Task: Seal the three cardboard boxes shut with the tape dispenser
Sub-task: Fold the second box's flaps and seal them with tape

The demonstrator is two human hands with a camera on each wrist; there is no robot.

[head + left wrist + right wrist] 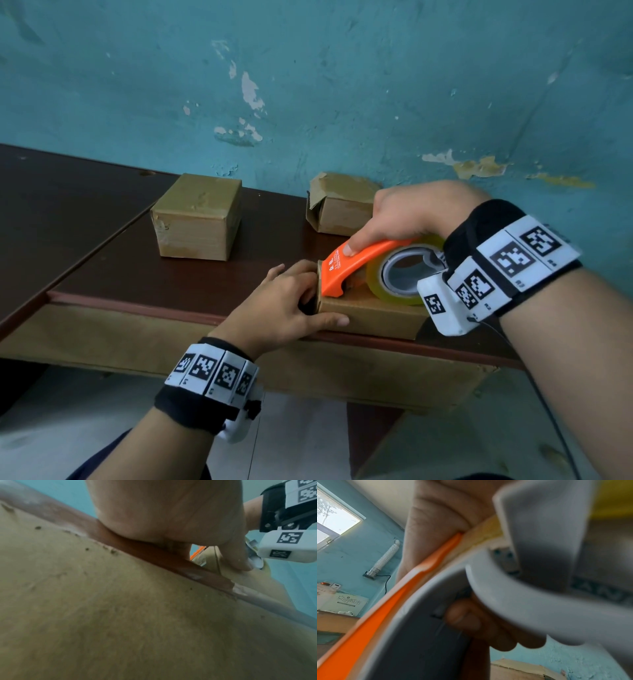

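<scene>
The near box point(370, 313) is the one being worked on, so everything here is placed relative to it. It sits right at the front edge of the dark brown table point(102, 240), its front face almost flush with the lip, so there's basically no table left on the person's side of it.

The right hand point(411, 214) is wrapped around the orange tape dispenser point(352, 265), thumb pressed flat along the orange top, fingers curled under and through the frame (the right wrist view shows fingertips tucked inside the grey core). The dispenser is lying on top of the near box, with its orange nose at the box's left top edge and the yellowish tape roll point(394, 274) over the box's right half.

The left hand point(291, 301) is clamped on the left end of the near box, thumb along the front face, fingers curled over the left top edge right next to the dispenser nose. In the left wrist view the heel of that hand sits on the table's front edge.

Behind and left of the near box, well apart, there's a closed box point(197, 217) with bare tabletop all around it. Straight behind the near box, up against the peeling teal wall point(308, 85), is a third box point(337, 205) with its flap sticking up loose. The strip of open table between it and the near box is narrow, and the right hand hangs over it.
</scene>
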